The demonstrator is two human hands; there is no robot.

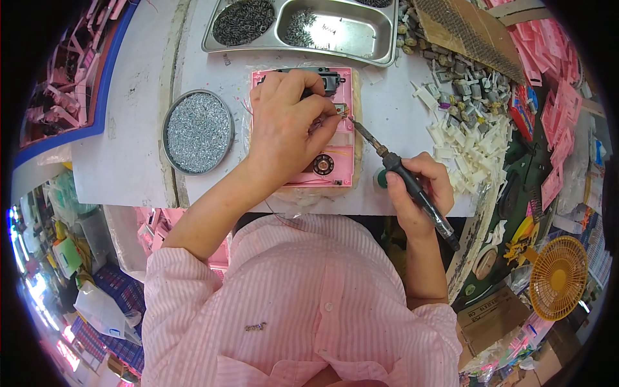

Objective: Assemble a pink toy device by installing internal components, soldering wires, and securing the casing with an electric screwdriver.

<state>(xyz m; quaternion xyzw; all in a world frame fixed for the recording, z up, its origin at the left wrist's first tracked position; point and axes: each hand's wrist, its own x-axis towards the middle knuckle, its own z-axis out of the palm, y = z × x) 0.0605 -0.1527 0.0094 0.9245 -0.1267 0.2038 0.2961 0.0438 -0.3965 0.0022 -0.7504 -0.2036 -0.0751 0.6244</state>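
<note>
A pink plastic housing [343,143] lies on a pale pad at the table's front, with a round black speaker [323,164] near its lower end and a black part [331,80] near its top. Across it rests my left hand [290,119], thumb and fingers pinched together; what lies between them is hidden. My right hand [422,193] grips a soldering iron [416,193] by its dark handle. The iron's tip points up and left, close to the left fingertips and a small metal part [341,111] in the housing. Whether it touches cannot be told.
A round dish of small silvery pieces [198,132] stands left. Behind is a steel compartment tray [302,46] with dark small parts. Small motors [461,84] and white plastic parts [471,151] are heaped at right. A yellow fan [558,277] stands lower right.
</note>
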